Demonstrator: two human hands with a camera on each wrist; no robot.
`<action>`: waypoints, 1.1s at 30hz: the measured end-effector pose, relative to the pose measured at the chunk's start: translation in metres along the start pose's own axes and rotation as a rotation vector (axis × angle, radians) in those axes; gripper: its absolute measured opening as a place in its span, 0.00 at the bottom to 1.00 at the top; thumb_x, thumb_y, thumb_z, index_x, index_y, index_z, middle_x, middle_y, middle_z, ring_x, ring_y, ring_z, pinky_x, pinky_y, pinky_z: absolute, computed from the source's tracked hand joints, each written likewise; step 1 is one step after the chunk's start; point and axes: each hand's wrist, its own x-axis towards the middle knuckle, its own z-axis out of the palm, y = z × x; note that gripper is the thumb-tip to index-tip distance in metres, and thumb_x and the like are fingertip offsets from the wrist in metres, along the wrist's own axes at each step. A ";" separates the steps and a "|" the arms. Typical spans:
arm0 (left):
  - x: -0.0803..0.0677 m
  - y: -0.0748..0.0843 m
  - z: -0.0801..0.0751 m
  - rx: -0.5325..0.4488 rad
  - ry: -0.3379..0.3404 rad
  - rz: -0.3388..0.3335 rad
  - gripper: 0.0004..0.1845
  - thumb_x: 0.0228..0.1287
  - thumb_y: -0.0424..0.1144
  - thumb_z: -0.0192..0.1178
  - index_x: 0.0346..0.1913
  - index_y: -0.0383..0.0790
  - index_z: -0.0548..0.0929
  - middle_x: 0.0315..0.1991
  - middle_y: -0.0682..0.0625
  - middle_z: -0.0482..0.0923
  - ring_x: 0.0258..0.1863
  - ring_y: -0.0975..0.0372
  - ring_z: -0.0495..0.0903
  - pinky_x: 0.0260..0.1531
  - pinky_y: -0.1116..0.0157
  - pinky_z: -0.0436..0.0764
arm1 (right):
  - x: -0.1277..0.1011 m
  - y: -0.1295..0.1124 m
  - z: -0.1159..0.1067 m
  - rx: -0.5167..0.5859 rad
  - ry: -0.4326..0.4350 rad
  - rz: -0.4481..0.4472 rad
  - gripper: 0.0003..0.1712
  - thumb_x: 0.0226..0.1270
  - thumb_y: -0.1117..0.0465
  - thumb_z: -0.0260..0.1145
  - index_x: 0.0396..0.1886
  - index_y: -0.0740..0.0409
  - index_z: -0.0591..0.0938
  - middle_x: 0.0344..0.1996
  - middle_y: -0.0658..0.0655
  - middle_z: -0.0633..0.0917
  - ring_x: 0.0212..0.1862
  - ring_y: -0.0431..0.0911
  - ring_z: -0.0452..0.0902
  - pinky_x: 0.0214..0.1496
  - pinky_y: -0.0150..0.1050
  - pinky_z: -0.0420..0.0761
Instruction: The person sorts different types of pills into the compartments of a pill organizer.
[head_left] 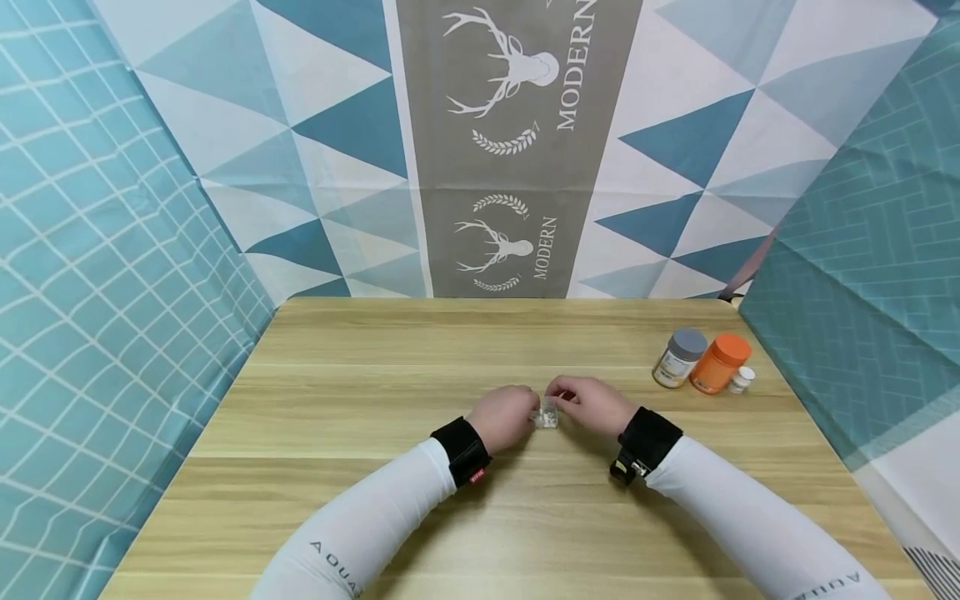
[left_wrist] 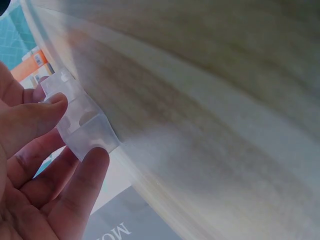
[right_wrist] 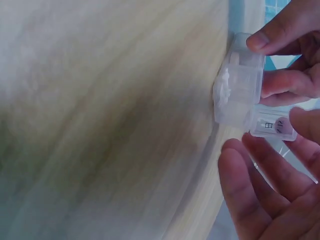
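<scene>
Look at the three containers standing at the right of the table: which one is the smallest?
The small white bottle, at the right end of the row. It stands beside the orange bottle, which is much taller and wider, as is the grey-lidded jar at the left end.

Small clear box (head_left: 547,414) mostly hidden between hands; contents too blurred to tell

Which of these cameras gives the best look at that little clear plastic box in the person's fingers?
The right wrist view: the clear box fills the frame's edge, its compartments and a small label visible, pinched by the right hand. The left wrist view shows it blurrier, between the left hand's fingertips. The head view shows only a tiny glint between both hands.
</scene>
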 end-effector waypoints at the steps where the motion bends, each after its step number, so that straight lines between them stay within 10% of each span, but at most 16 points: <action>1: 0.000 0.000 0.000 -0.004 -0.002 0.000 0.07 0.61 0.33 0.64 0.28 0.45 0.80 0.25 0.57 0.75 0.24 0.68 0.72 0.27 0.69 0.74 | -0.001 0.000 0.000 0.006 -0.014 -0.013 0.04 0.72 0.60 0.63 0.43 0.51 0.83 0.38 0.46 0.85 0.43 0.40 0.80 0.46 0.40 0.79; 33: -0.002 0.000 -0.005 -0.031 -0.006 -0.006 0.06 0.61 0.33 0.65 0.29 0.46 0.81 0.25 0.58 0.76 0.24 0.68 0.72 0.27 0.70 0.73 | -0.006 -0.003 0.010 -0.018 -0.057 -0.069 0.08 0.65 0.61 0.70 0.42 0.50 0.82 0.34 0.44 0.81 0.38 0.39 0.76 0.41 0.38 0.77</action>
